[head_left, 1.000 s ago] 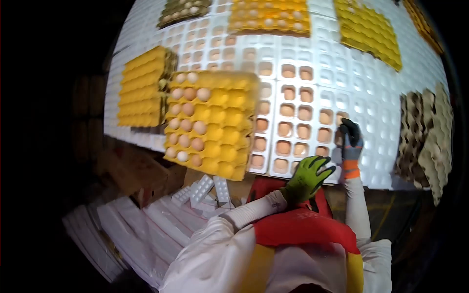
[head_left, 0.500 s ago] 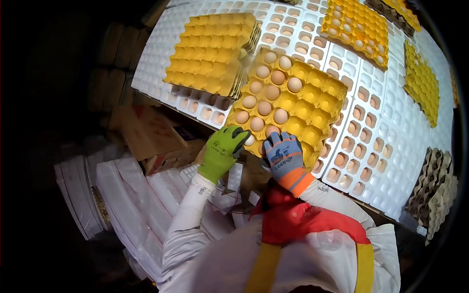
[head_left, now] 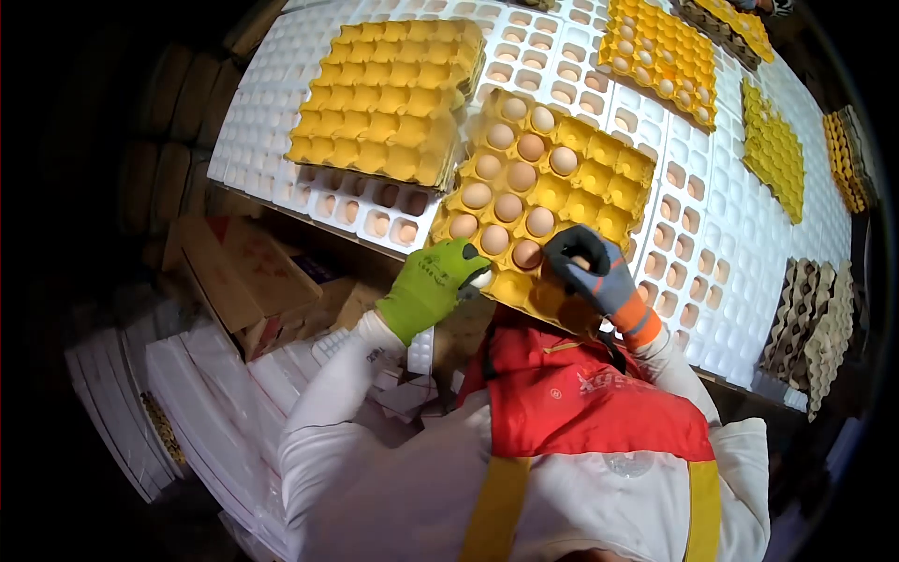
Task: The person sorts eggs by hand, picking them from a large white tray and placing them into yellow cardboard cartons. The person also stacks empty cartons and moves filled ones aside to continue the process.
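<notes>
A yellow egg tray (head_left: 599, 201) lies in front of me, with white and brown eggs (head_left: 508, 207) in its left and middle cells. At its near left corner, my left hand (head_left: 431, 290), in a green glove with dark fingertips, is closed around a white egg (head_left: 481, 279). Over the tray's near right part is my right hand (head_left: 595, 276), in a grey and orange glove. Its dark fingers and thumb are curled together, and a light brown egg (head_left: 582, 262) shows partly between them. The cells beneath that hand are hidden.
White foam trays (head_left: 707, 253) with eggs in several pockets cover the table. A stack of yellow trays (head_left: 384, 98) stands left, another yellow tray with eggs (head_left: 655, 61) farther back. Grey trays (head_left: 810, 323) lean at right. A cardboard box (head_left: 243, 281) sits below the table's left edge.
My right hand has lifted and moved right, away from a brown egg in the near row that it partly covered. My left hand stays at the corner with the white egg. The view has shifted slightly.
</notes>
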A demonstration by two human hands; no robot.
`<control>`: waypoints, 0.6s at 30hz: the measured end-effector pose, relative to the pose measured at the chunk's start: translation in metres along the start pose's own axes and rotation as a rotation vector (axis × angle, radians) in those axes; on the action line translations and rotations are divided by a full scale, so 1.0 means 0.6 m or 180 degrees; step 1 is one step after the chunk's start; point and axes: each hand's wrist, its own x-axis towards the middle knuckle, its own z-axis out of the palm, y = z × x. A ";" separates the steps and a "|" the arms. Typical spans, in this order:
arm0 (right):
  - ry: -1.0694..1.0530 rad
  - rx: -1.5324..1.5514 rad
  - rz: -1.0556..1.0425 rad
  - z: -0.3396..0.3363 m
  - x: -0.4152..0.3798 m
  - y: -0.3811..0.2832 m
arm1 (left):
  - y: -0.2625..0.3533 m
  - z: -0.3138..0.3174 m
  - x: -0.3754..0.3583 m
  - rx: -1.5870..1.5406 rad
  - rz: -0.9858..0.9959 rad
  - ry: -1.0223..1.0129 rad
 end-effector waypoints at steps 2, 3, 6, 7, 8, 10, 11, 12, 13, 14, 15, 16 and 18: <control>-0.0071 -0.0739 -0.0409 0.026 0.003 -0.006 | -0.008 -0.012 0.009 -0.0623 -0.0165 0.0050; -0.0092 -0.0379 -0.0155 0.041 -0.004 -0.012 | 0.002 -0.024 0.014 -0.1441 -0.0448 0.0431; 0.0006 0.0373 -0.0326 0.081 -0.001 0.008 | 0.013 -0.012 0.006 -0.3259 -0.1211 0.0545; 0.0028 0.0559 -0.0526 0.087 0.002 0.020 | 0.011 0.000 0.007 -0.2914 -0.0923 0.0511; 0.0166 0.0464 -0.0612 0.086 0.002 0.024 | 0.019 -0.001 0.008 -0.3093 -0.1038 0.0646; 0.0465 0.0253 -0.0796 0.078 0.002 0.026 | 0.035 -0.009 0.016 -0.3453 -0.1241 0.0909; 0.0558 0.0088 -0.0997 0.067 0.000 0.024 | 0.022 -0.002 0.012 -0.2492 -0.0936 0.1343; 0.0623 0.0224 -0.0949 0.059 -0.001 0.022 | 0.014 -0.017 0.007 -0.1098 -0.0734 0.1452; 0.0697 0.0358 -0.0906 0.051 -0.003 0.020 | 0.004 -0.014 -0.004 -0.0279 -0.0802 0.1443; 0.0786 0.0486 -0.0857 0.041 -0.007 0.019 | -0.006 0.003 -0.017 0.0527 -0.0853 0.1420; 0.0822 0.0299 -0.1230 0.027 -0.003 0.026 | -0.006 0.023 -0.023 0.0676 -0.1097 0.1282; 0.0687 0.0897 -0.0796 0.014 -0.006 0.022 | 0.002 0.041 -0.022 0.0549 -0.1323 0.1323; 0.0390 0.2093 0.0077 -0.006 -0.013 0.011 | 0.005 0.054 -0.011 0.0789 -0.1742 0.1132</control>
